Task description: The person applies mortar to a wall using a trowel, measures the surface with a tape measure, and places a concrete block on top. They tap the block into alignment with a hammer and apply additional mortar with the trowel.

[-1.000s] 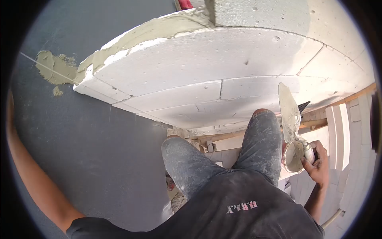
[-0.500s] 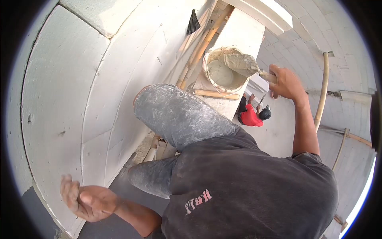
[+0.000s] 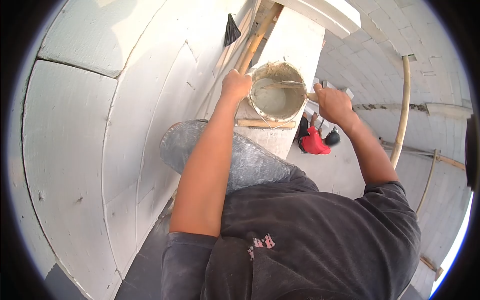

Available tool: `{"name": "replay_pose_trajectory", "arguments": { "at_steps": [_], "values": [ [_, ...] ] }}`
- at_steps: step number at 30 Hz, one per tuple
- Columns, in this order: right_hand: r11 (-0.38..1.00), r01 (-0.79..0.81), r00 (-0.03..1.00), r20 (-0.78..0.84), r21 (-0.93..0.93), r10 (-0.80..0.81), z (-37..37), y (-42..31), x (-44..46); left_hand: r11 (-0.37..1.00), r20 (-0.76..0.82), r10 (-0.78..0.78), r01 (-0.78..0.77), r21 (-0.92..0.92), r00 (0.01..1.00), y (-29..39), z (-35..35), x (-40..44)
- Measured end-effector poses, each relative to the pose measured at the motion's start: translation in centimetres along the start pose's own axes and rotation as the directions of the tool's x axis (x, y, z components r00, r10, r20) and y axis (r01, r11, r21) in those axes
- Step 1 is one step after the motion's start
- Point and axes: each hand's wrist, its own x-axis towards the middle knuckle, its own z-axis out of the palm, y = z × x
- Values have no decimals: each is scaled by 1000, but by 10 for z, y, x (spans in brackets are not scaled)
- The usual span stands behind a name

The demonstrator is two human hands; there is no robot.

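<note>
A bucket of wet grey mortar stands on the pale plank, its wire handle hanging down at the front. My left hand is closed at the bucket's left rim, with the fingertips partly hidden. On the other side, my right hand is wrapped round the handle of a trowel. The trowel's mortar-smeared blade lies across the inside of the bucket, over the mortar.
The plank has a bamboo pole along its left side and a short wooden piece by the bucket. A block wall rises close on my left. Below right, a person in red crouches. A bamboo upright stands right.
My left hand has come up from the lower left by the wall to the bucket's rim. My right hand has moved slightly left, bringing the trowel blade down into the bucket.
</note>
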Motion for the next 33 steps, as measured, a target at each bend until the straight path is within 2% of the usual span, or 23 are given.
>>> {"name": "replay_pose_trajectory", "arguments": {
  "at_steps": [1,3,5,7,9,10,11,12,13,14,15,17,18,19,21,22,25,26,28,29,31,33],
  "values": [
    [1000,-17,999,36,23,16,3,2,1,1000,3,2,-2,0,1000,-8,6,9],
    [998,-40,995,91,47,36,21,9,-1,978,193,-172,191,-88,966,-30,17,23],
    [995,30,996,-84,-91,-38,42,20,0,971,261,-187,219,-98,947,-48,31,40],
    [997,-8,996,-88,-71,2,40,22,0,965,324,-195,240,-106,926,-49,36,48],
    [998,-47,995,-89,-49,43,34,24,1,967,344,-124,191,-168,931,-52,41,52],
    [996,-71,997,13,-52,72,27,25,4,967,349,-125,192,-166,929,-52,44,52],
    [994,-93,988,116,-58,100,24,26,6,969,300,-49,118,-216,953,-52,49,50],
    [994,-96,988,120,-58,102,28,31,7,964,246,28,39,-263,969,-49,51,48],
    [993,-29,999,32,-114,33,36,38,8,964,250,28,40,-263,968,-45,53,47],
    [984,31,998,-50,-176,-41,42,43,9,979,235,132,-90,-180,963,-41,55,47],
    [984,27,998,-47,-174,-35,46,44,10,971,230,237,-220,-95,944,-34,54,44],
    [981,50,985,-151,-186,-79,53,45,11,960,255,280,-271,-68,926,-13,42,25],
    [982,47,986,-147,-185,-75,59,43,12,946,273,320,-320,-43,907,-3,36,17],
    [983,37,986,-152,-178,-65,68,42,15,946,277,319,-321,-43,906,4,34,14],
    [987,43,991,-122,-154,-62,81,38,13,918,449,350,-396,10,822,11,31,11],
    [988,43,991,-122,-151,-62,84,38,10,918,450,349,-396,13,822,10,32,10],
    [998,60,988,142,-13,-58,78,33,-7,895,394,419,-445,-29,818,8,35,8],
    [998,61,988,141,-13,-58,66,34,-10,882,419,435,-470,-22,797,7,36,8],
    [994,69,951,296,88,-92,43,33,-14,870,439,448,-492,-14,779,4,37,9],
    [993,73,950,296,88,-96,57,34,-15,861,432,472,-507,-39,769,2,39,9],
    [987,-43,991,134,158,22,91,34,-18,853,422,494,-518,-65,760,0,42,7],
    [974,-88,990,131,209,61,105,13,-27,846,472,487,-532,-43,735,2,43,8]
  ]
}}
